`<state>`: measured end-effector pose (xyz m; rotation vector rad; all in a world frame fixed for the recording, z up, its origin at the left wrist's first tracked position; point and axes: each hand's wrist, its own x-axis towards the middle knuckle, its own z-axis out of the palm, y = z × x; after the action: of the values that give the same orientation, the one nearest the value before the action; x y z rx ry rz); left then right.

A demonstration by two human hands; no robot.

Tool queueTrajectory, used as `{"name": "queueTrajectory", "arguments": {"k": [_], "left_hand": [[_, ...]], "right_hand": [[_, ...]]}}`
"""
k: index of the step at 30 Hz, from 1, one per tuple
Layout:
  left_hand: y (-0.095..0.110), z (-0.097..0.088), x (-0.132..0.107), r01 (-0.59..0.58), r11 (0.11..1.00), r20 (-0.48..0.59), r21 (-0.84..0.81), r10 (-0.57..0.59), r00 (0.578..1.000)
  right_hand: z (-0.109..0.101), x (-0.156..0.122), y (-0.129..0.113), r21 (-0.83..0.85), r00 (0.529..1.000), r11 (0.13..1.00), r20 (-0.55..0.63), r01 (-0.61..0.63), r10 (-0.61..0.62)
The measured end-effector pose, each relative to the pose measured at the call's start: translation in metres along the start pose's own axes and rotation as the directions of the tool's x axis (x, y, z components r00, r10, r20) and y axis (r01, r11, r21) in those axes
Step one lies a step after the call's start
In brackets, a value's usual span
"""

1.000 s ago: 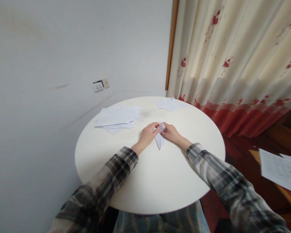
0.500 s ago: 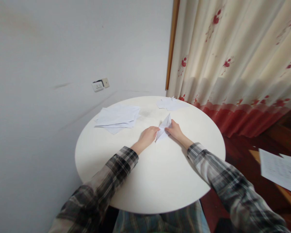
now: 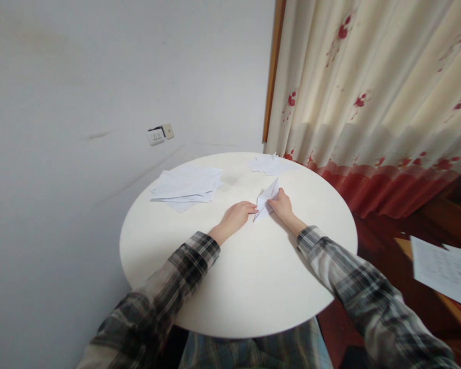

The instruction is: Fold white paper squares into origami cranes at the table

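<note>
A small folded white paper piece [image 3: 266, 198] lies near the middle of the round white table [image 3: 238, 277], its long point aimed up and to the right. My left hand [image 3: 236, 216] touches its lower left edge with fingers curled together. My right hand [image 3: 281, 203] pinches its right side, fingers closed on the paper.
A loose stack of white sheets [image 3: 186, 186] lies at the table's back left. A few more folded papers [image 3: 269, 164] sit at the back edge. A red-flowered curtain [image 3: 372, 102] hangs to the right. Printed sheets [image 3: 443, 274] rest on a wooden surface at far right.
The folded paper pointed toward me a second ago; it has been turned so its point aims away and to the right. My right hand has moved slightly right with it.
</note>
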<state>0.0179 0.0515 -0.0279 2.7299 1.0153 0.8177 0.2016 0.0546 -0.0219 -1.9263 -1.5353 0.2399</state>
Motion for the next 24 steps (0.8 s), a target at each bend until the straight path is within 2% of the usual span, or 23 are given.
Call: {"name": "queueTrajectory", "arguments": {"k": [6,13,24], "left_hand": [[0.0042,-0.0022,0.0013,-0.035,0.999,0.005,-0.042,0.036,0.999],[0.0056,-0.0025,0.0010,-0.029,0.998,0.017,-0.054,0.030,0.999],[0.0056,-0.0019,-0.0003,-0.028,0.993,-0.015,-0.117,0.027,1.000]], "right_hand": [[-0.0011,0.0002,0.0000,0.023,0.999,0.999,0.010,-0.039,0.039],[-0.0042,0.0006,0.0013,0.088,0.993,0.990,-0.041,-0.107,0.111],[-0.0066,0.0008,0.0026,0.137,0.987,0.984,-0.094,-0.114,0.127]]}}
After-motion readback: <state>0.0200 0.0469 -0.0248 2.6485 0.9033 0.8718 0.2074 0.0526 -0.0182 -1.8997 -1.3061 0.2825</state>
